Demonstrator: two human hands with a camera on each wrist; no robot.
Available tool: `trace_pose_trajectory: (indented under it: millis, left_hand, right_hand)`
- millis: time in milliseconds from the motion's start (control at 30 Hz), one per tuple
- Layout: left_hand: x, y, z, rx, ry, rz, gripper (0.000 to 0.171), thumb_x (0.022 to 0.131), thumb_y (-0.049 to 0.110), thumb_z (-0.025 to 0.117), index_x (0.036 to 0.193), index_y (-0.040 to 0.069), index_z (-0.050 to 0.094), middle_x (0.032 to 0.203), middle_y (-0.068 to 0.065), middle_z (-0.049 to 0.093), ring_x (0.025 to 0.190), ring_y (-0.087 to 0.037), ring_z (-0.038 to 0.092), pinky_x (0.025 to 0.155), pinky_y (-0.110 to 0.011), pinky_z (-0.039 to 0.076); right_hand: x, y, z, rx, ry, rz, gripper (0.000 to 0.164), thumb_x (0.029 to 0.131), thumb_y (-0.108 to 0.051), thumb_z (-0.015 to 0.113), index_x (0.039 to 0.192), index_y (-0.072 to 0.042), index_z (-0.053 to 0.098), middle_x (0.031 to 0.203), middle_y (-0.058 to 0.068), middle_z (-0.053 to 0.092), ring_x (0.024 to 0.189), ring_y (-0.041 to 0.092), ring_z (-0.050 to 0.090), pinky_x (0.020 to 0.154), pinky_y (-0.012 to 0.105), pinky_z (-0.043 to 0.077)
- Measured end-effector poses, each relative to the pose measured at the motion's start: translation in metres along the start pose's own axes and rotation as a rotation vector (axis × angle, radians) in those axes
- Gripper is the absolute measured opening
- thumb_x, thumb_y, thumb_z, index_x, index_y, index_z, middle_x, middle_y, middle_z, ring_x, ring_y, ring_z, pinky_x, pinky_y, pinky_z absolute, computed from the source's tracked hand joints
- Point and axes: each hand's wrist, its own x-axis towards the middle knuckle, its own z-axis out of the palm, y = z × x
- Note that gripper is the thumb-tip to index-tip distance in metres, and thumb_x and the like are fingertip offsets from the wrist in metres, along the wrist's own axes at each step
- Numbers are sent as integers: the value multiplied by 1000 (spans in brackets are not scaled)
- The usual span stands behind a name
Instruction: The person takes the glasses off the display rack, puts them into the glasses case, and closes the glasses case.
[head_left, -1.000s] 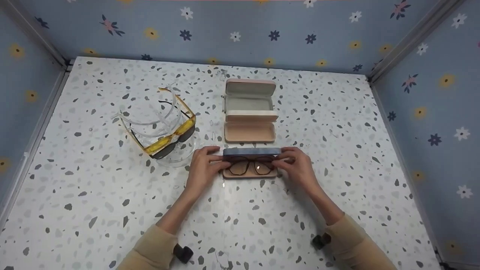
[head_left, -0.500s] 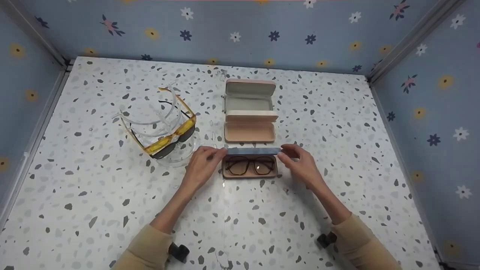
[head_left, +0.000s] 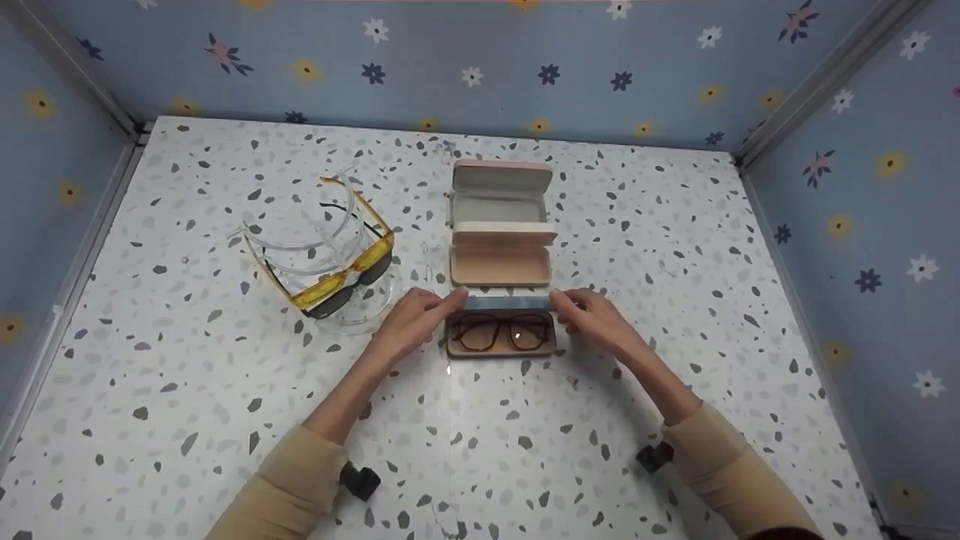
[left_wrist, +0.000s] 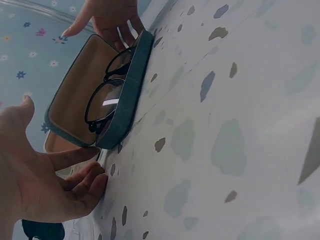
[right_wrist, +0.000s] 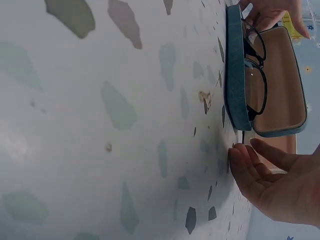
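Dark-framed eyeglasses point(head_left: 501, 323) in your open blue glasses case point(left_wrist: 133, 92), mid-tabletop point(head_left: 480, 442), your left hand point(head_left: 411, 321) and right hand point(head_left: 599, 322) at its lid's point(head_left: 507, 303) ends, thumbs spread, yellow-framed glasses point(head_left: 326, 286) with black sunglasses point(head_left: 330, 303) nearer the tabletop's left edge, a peach-lined case point(head_left: 500, 265), a grey-lined case point(head_left: 498, 208) nearest the back edge

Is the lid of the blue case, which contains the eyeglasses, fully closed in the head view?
No, the lid of the blue case stands raised, and the dark-framed eyeglasses are visible inside.
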Motion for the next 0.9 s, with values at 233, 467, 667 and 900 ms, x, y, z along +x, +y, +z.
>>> trace_pose_trajectory:
  millis: [233, 467, 667, 900]
  left_hand:
    - [6, 4, 2, -12, -28, 27, 64, 89, 70, 65, 54, 21, 41, 54, 10, 37, 49, -11, 37, 51, -27, 31]
    - [4, 8, 1, -49, -54, 29, 55, 91, 57, 71, 57, 21, 46, 61, 8, 42, 53, -10, 39, 57, -26, 36]
    - [1, 7, 1, -47, -53, 29, 50, 89, 56, 73, 68, 12, 61, 91, -3, 61, 85, -19, 54, 82, -33, 45]
    - [-4, 1, 0, -18, -66, -15, 77, 85, 60, 75, 136, 3, 64, 148, -16, 49, 138, -35, 47, 119, -50, 37]
  right_hand:
    - [7, -3, 3, -42, -20, -37, 64, 96, -69, 53, 97, -7, 69, 92, 7, 60, 79, 19, 55, 70, 30, 45]
    - [9, -2, 5, 20, -40, -45, 65, 93, -64, 62, 118, -6, 73, 108, 13, 71, 87, 21, 62, 73, 28, 50]
    - [8, -2, 6, 11, -35, -18, 73, 91, -65, 65, 131, -3, 67, 128, 18, 67, 103, 26, 65, 86, 34, 53]
    - [8, 3, 6, -19, -24, -74, 69, 90, -59, 70, 129, -2, 68, 131, 20, 65, 114, 31, 62, 98, 44, 52]
